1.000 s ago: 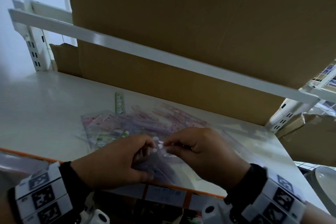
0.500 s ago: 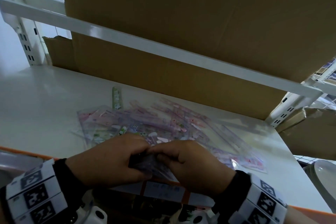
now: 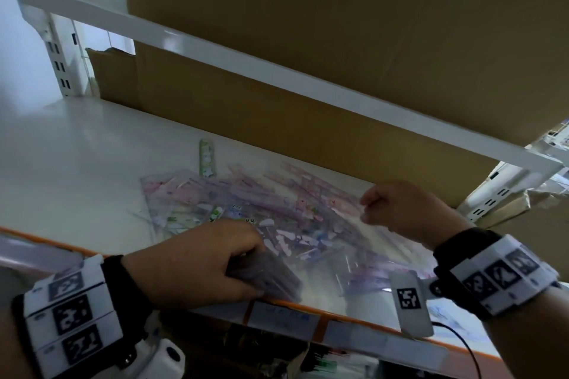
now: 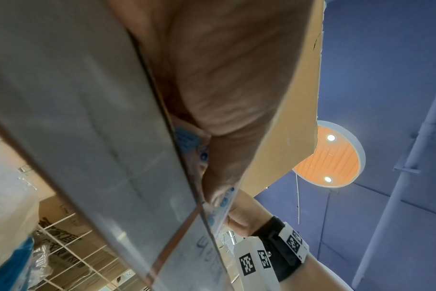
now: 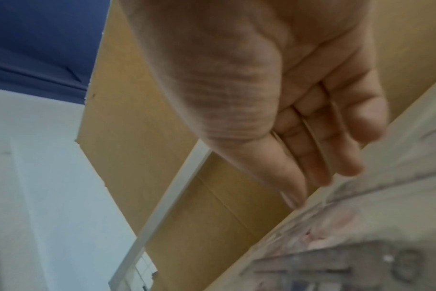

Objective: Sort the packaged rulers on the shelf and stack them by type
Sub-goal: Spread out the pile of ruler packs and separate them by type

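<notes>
A loose pile of clear packaged rulers [image 3: 277,209] with pink and purple prints lies on the white shelf [image 3: 77,169]. My left hand [image 3: 246,264] grips a small stack of ruler packets [image 3: 271,277] at the shelf's front edge. The left wrist view shows my left hand [image 4: 212,137] close up, its fingers curled over blue-printed packets [image 4: 187,141]. My right hand [image 3: 366,209] hovers over the right part of the pile with fingers loosely curled. In the blurred right wrist view, my right hand [image 5: 336,157] has nothing between its fingers, just above the pile [image 5: 361,226].
A single green ruler [image 3: 205,161] lies behind the pile. A large cardboard box [image 3: 308,120] closes off the back of the shelf. The white rail of the upper shelf [image 3: 277,71] runs overhead. The shelf's front edge [image 3: 338,315] has an orange strip with labels.
My right hand has left the stack, where it met the left hand, and has moved right and back over the pile. The left hand stays holding the stack at the front edge.
</notes>
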### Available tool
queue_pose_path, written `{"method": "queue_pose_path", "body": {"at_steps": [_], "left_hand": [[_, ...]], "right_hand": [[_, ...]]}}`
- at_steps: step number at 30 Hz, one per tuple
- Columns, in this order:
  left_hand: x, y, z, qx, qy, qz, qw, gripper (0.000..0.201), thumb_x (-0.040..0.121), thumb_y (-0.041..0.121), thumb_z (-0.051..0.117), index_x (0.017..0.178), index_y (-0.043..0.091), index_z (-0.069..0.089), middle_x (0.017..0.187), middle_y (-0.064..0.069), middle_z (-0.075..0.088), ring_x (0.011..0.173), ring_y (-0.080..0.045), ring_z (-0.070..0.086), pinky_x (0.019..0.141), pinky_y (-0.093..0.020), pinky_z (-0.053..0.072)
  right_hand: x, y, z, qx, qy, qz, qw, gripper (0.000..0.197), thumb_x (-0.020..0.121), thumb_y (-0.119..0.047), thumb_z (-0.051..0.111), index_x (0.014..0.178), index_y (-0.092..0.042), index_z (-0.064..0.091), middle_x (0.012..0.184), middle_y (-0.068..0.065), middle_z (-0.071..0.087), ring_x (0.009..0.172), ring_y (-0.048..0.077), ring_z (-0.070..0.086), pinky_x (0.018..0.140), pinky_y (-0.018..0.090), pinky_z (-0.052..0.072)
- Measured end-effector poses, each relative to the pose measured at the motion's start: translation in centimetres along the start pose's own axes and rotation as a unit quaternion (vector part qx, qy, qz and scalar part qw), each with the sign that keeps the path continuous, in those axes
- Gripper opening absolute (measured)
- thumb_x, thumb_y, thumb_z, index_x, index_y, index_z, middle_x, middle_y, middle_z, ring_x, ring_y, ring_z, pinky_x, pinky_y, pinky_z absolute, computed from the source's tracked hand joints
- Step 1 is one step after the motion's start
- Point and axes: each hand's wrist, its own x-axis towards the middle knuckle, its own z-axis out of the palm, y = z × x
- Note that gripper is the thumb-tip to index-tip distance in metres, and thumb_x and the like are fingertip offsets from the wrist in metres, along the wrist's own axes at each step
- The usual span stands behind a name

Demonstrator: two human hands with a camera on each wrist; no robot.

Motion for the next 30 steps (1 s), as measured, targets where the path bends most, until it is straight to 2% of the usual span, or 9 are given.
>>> {"method": "queue_pose_path", "body": {"at_steps": [4,8,11,17,19,21,23,27,30], "left_hand": [[0.1,-0.4,0.3,-0.002,0.001,-0.009,1.000,0.035,0.078,0.062,0.063,0.084,0.031,0.048,0.086,0.014,0.047,0.080,-0.007,0.047,0.070,-0.029,0.043],[0.0,-0.6,0.5,-0.001,0.004,-0.005,1.000,0.036,0.078,0.066,0.060,0.084,0.032,0.048,0.086,0.014,0.047,0.080,-0.006,0.047,0.070,-0.029,0.043],[0.1,-0.6,0.5,0.002,0.003,-0.005,1.000,0.033,0.077,0.067,0.059,0.081,0.038,0.043,0.085,0.016,0.046,0.080,-0.006,0.047,0.070,-0.028,0.043],[0.0,-0.7,0.6,-0.008,0.006,-0.004,1.000,0.031,0.076,0.066,0.059,0.079,0.040,0.043,0.083,0.017,0.046,0.079,-0.005,0.048,0.067,-0.028,0.043],[0.0,-0.7,0.6,-0.007,0.008,-0.007,1.000,0.034,0.076,0.066,0.060,0.081,0.034,0.046,0.083,0.015,0.047,0.078,-0.005,0.047,0.067,-0.029,0.044],[0.0,-0.7,0.6,-0.007,0.009,-0.009,1.000,0.036,0.075,0.065,0.060,0.079,0.032,0.045,0.082,0.014,0.046,0.077,-0.005,0.047,0.067,-0.030,0.043],[0.1,-0.6,0.6,-0.008,0.010,-0.007,1.000,0.036,0.076,0.064,0.060,0.076,0.032,0.043,0.080,0.013,0.045,0.076,-0.007,0.046,0.065,-0.027,0.041],[0.0,-0.5,0.5,-0.007,0.008,-0.009,1.000,0.036,0.076,0.063,0.061,0.077,0.032,0.043,0.081,0.012,0.046,0.076,-0.007,0.046,0.065,-0.027,0.041],[0.0,-0.5,0.4,-0.006,0.005,-0.010,1.000,0.035,0.077,0.062,0.061,0.079,0.032,0.045,0.082,0.012,0.046,0.076,-0.007,0.045,0.065,-0.025,0.040]], "right_hand": [[0.5,0.5,1.2,-0.197,-0.089,0.011,0.976,0.055,0.074,-0.048,0.079,0.122,-0.031,0.058,0.109,-0.012,0.063,0.098,0.008,0.059,0.086,0.028,0.047],[0.8,-0.3,2.6,-0.173,-0.079,-0.008,0.982,0.066,0.073,-0.043,0.082,0.130,-0.029,0.051,0.097,-0.014,0.061,0.084,0.003,0.056,0.066,0.020,0.038],[1.5,-0.5,3.2,-0.169,-0.086,0.011,0.982,0.063,0.074,-0.037,0.082,0.129,-0.026,0.051,0.102,-0.009,0.064,0.086,0.008,0.057,0.064,0.023,0.037],[2.4,0.6,2.7,0.004,-0.105,0.082,0.991,0.059,0.061,-0.030,0.089,0.112,-0.031,0.059,0.098,-0.001,0.067,0.087,0.018,0.063,0.068,0.030,0.046],[2.6,1.0,2.8,0.070,-0.097,0.083,0.989,0.042,0.063,-0.022,0.086,0.101,-0.022,0.068,0.095,0.002,0.071,0.087,0.022,0.065,0.073,0.035,0.051],[2.8,1.3,2.5,0.133,-0.071,0.069,0.986,0.011,0.070,-0.015,0.078,0.079,-0.013,0.072,0.073,0.001,0.068,0.072,0.021,0.060,0.067,0.036,0.046],[3.0,1.7,2.0,0.208,-0.040,0.081,0.974,0.012,0.078,-0.011,0.075,0.069,-0.014,0.067,0.055,-0.002,0.055,0.057,0.017,0.049,0.059,0.032,0.041],[3.1,1.9,0.8,0.334,-0.054,0.114,0.934,0.006,0.091,-0.010,0.067,0.087,-0.005,0.066,0.064,0.006,0.065,0.054,0.016,0.061,0.051,0.027,0.050],[2.9,2.5,0.2,0.337,-0.056,0.108,0.934,0.012,0.092,-0.015,0.065,0.094,-0.004,0.069,0.076,0.010,0.070,0.056,0.016,0.064,0.044,0.024,0.045]]}}
